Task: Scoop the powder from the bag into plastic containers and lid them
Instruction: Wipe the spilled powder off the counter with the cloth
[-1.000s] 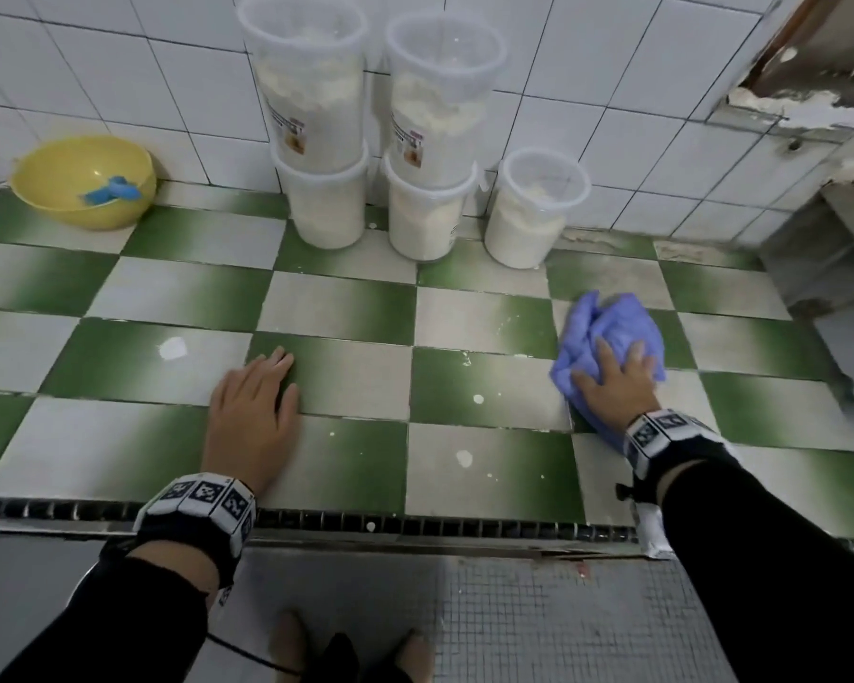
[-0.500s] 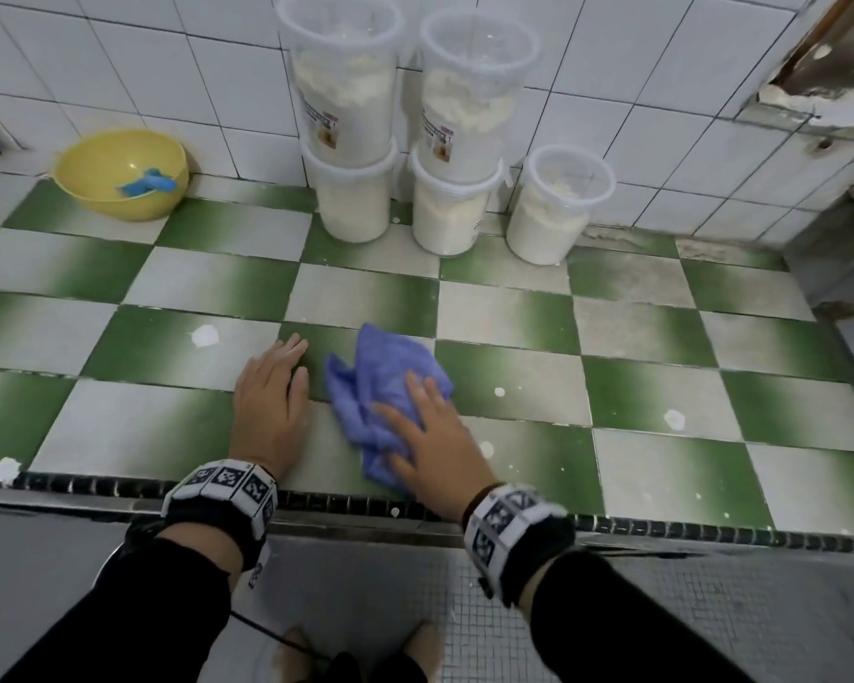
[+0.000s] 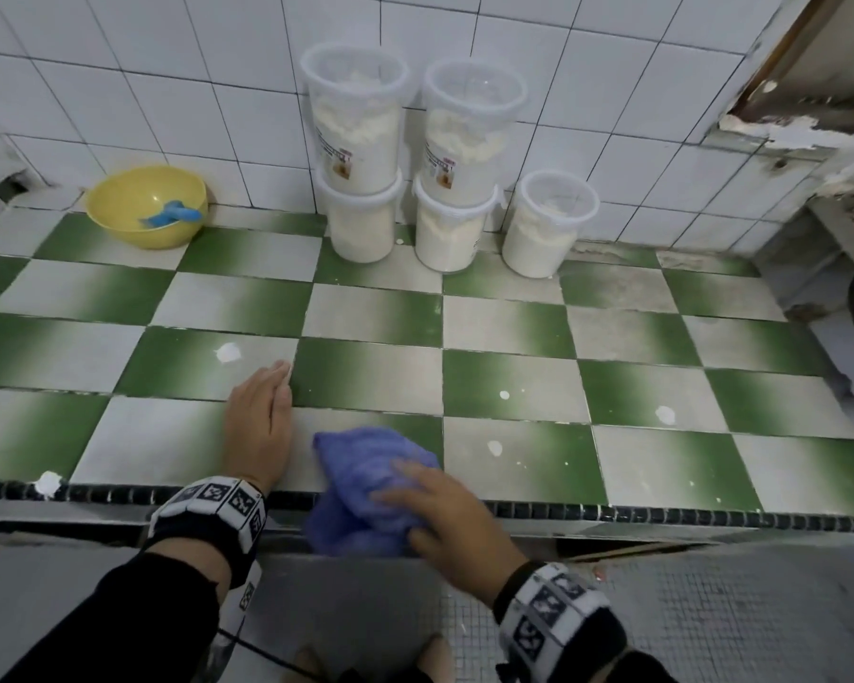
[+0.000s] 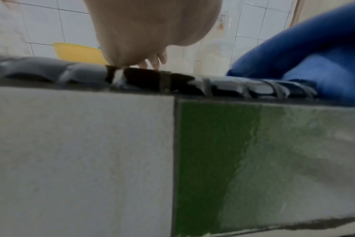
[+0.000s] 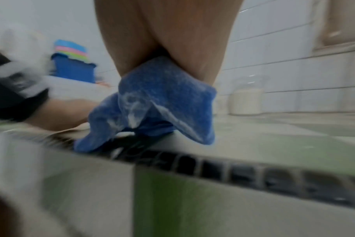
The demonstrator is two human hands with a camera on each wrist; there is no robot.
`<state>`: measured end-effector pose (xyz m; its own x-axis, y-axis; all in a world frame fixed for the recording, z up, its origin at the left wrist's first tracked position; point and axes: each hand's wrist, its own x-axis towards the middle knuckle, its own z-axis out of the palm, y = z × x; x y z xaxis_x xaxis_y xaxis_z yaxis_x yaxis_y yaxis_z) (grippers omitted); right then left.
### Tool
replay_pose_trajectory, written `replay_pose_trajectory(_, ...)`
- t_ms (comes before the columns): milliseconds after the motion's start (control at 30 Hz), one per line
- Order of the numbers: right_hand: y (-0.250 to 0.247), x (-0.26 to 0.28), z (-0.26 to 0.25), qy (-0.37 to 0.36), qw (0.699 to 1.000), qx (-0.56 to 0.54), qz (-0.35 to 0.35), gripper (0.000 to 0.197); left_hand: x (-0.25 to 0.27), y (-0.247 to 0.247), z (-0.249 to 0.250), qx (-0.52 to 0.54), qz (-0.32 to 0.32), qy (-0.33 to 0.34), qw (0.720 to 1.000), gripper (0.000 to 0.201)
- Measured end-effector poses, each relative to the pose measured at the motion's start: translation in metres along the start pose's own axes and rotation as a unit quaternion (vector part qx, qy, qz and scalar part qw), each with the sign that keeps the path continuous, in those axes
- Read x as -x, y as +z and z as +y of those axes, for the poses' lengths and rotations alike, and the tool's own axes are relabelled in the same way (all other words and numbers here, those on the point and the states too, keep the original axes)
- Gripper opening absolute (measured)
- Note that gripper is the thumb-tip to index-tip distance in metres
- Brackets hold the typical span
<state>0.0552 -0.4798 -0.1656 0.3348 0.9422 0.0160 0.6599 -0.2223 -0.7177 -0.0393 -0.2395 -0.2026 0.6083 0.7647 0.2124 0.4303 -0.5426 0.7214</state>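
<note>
Several lidded clear containers of white powder stand against the back wall: two stacks of two [image 3: 356, 120] [image 3: 469, 130] and a single one [image 3: 548, 224] [image 5: 246, 99]. My left hand [image 3: 260, 426] [image 4: 152, 32] lies flat on the green and white tiled counter [image 3: 514, 327], fingers straight. To its right, my right hand [image 3: 440, 515] [image 5: 168, 32] presses a crumpled blue cloth [image 3: 366, 485] [image 5: 158, 99] [image 4: 314, 56] at the counter's front edge. Part of the cloth hangs over that edge. No bag is in view.
A yellow bowl [image 3: 144, 204] holding a blue scoop [image 3: 173, 214] sits at the back left. White powder spots [image 3: 228, 352] [image 3: 664, 414] dot the tiles. A black trim strip [image 3: 661, 512] runs along the counter front. A blue box with coloured lids [image 5: 73, 64] stands far left.
My right hand has swept the blue cloth from the counter's right side leftward, then back to the front edge, where it now overhangs. My left hand has stayed flat in place.
</note>
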Motion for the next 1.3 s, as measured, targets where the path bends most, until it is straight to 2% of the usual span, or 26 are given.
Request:
replay_pose_trajectory(100,-0.045,-0.001,0.017,0.054,0.987,-0.055,0.14,0.046,0.0,-0.003,-0.005,-0.049,-0.02,0.004,0.999,0.056)
replay_pose_trajectory(167,-0.076,-0.001,0.029,0.113,0.96,-0.078,0.245,0.041,0.001,-0.003,-0.007,-0.075,-0.03,0.016,0.997,0.061)
replay_pose_trajectory(233,-0.095,0.007,0.056,0.174,0.932,-0.033,0.317,0.045,0.003,-0.002,-0.008,-0.101,-0.042,0.018,0.994,0.065)
replay_pose_trajectory(267,-0.102,0.012,0.072,0.215,0.923,0.011,0.318,0.051,0.004,-0.001,-0.008,-0.112,-0.045,0.017,0.993,0.065)
replay_pose_trajectory(300,-0.105,0.017,0.089,0.262,0.919,0.069,0.287,0.056,0.005,0.0,-0.008,-0.121,-0.045,0.017,0.992,0.066)
replay_pose_trajectory(367,-0.105,0.024,0.114,0.36,0.898,0.163,0.194,0.064,0.006,0.001,-0.008,-0.129,-0.039,0.016,0.991,0.065)
replay_pose_trajectory(433,-0.097,0.018,0.125,0.375,0.89,0.21,0.153,0.071,0.006,0.001,-0.007,-0.132,-0.033,0.014,0.991,0.065)
replay_pose_trajectory(500,-0.087,0.002,0.119,0.325,0.914,0.223,0.099,0.061,0.005,0.002,-0.007,-0.132,-0.03,0.012,0.991,0.064)
replay_pose_trajectory(567,-0.067,-0.016,0.099,0.251,0.93,0.25,0.096,0.049,0.005,0.003,-0.006,-0.132,-0.028,0.011,0.991,0.063)
replay_pose_trajectory(667,-0.023,-0.035,0.053,0.154,0.964,0.216,0.032,0.055,0.004,0.003,-0.007,-0.126,-0.028,0.003,0.992,0.063)
replay_pose_trajectory(800,0.022,-0.035,0.008,0.011,0.982,0.186,0.028,0.04,0.002,0.003,-0.011,-0.109,-0.027,-0.002,0.994,0.062)
replay_pose_trajectory(900,0.025,-0.025,-0.002,-0.013,0.995,0.1,0.022,0.03,0.003,-0.001,-0.013,-0.087,-0.027,0.015,0.996,0.059)
replay_pose_trajectory(1000,0.0,-0.024,0.011,0.043,0.994,0.054,0.089,0.033,0.003,-0.004,-0.009,-0.071,-0.019,0.019,0.997,0.059)
replay_pose_trajectory(1100,-0.036,-0.034,0.039,0.13,0.97,0.097,0.179,0.045,0.004,-0.007,-0.007,-0.052,-0.018,0.01,0.998,0.06)
replay_pose_trajectory(1200,-0.063,-0.054,0.073,0.259,0.935,0.176,0.166,0.072,0.004,-0.01,-0.008,-0.032,-0.031,0.003,0.999,0.062)
replay_pose_trajectory(1300,-0.078,-0.087,0.088,0.331,0.921,0.184,0.095,0.076,0.004,-0.016,-0.011,-0.023,-0.037,-0.013,0.999,0.062)
